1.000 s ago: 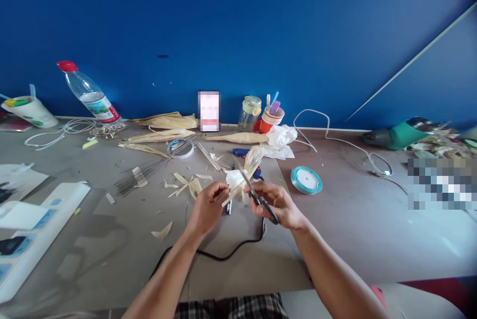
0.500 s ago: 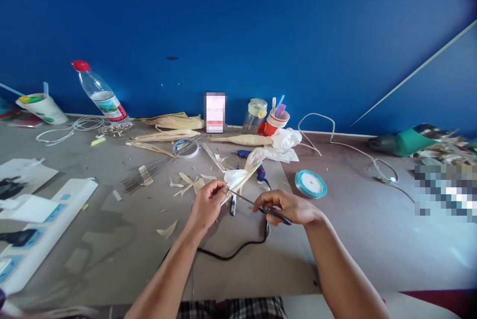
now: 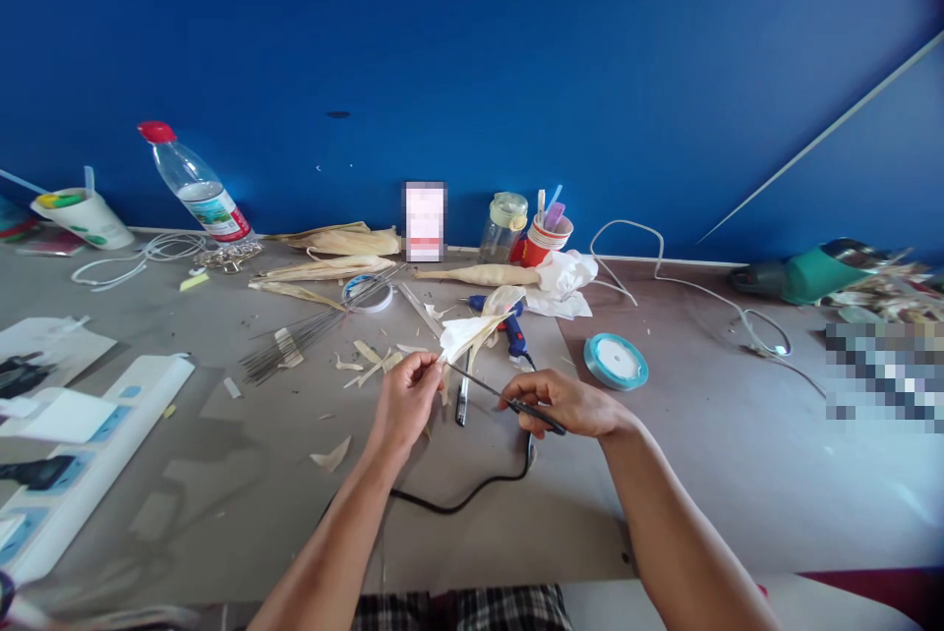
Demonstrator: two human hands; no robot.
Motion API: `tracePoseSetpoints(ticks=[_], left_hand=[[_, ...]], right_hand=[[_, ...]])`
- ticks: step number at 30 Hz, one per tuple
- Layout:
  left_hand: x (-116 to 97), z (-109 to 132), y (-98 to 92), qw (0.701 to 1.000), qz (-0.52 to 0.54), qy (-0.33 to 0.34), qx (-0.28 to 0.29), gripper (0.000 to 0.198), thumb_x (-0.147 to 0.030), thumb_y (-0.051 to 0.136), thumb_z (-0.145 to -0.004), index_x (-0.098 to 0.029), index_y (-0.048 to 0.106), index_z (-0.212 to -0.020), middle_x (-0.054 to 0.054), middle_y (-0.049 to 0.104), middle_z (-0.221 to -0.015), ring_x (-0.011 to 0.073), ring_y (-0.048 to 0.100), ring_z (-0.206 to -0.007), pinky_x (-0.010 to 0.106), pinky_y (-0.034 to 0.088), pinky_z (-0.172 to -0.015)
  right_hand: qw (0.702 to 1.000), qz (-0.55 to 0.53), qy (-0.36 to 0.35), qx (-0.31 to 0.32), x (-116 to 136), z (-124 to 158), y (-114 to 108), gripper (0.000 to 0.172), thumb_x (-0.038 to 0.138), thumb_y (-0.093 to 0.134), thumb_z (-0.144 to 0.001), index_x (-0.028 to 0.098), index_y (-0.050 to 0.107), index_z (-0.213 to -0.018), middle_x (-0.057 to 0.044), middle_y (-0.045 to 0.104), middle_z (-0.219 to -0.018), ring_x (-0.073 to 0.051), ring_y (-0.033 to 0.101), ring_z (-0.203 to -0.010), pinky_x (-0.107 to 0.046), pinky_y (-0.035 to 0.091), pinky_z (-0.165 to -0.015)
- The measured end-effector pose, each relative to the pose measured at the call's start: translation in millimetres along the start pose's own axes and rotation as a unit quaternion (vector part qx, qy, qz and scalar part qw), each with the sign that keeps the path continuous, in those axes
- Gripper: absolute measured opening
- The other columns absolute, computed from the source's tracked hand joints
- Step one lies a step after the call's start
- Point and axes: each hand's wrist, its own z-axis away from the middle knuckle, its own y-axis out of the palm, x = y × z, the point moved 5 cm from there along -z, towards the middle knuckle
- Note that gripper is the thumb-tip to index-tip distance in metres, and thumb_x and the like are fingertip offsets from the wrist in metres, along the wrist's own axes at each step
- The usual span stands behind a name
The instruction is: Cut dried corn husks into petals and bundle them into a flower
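My left hand (image 3: 407, 399) is closed in a pinch on the lower end of a pale corn-husk piece (image 3: 472, 328) that fans up and to the right. My right hand (image 3: 567, 403) is closed on black-handled scissors (image 3: 496, 392); their blades point left toward my left fingers, just under the husk. Behind the husk lies a blue glue gun (image 3: 508, 324), and a black cable (image 3: 457, 498) runs from it toward me. Husk scraps (image 3: 373, 361) lie on the table left of my hands.
A bundle of thin wires (image 3: 302, 336) and a wire spool (image 3: 367, 293) lie left of centre, and whole husks (image 3: 335, 242) near the wall. A tilted water bottle (image 3: 193, 187), jar (image 3: 504, 226), red cup (image 3: 546, 236), teal ribbon roll (image 3: 615, 362), green heat gun (image 3: 803, 273), white power strip (image 3: 88, 454).
The scissors dropped from upright against the husk to nearly flat, pointing left. My left hand tilted the husk up and to the right. The view shifted slightly.
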Motion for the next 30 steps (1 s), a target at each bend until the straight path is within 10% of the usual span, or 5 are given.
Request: tracePoseSetpoints(ticks=[30], left_hand=[[-5, -1, 1.6, 0.978, 0.192, -0.077, -0.01, 0.022, -0.032, 0.069, -0.064, -0.014, 0.058, -0.071, -0.005, 0.05, -0.055, 0.0016, 0.036, -0.041, 0.016, 0.025, -0.042]], right_hand=[[0.983, -0.179, -0.046, -0.005, -6, -17, 21, 0.047, 0.049, 0.067, -0.073, 0.012, 0.061, -0.1, 0.003, 0.054, -0.057, -0.008, 0.045, -0.052, -0.021, 0.028, -0.05]])
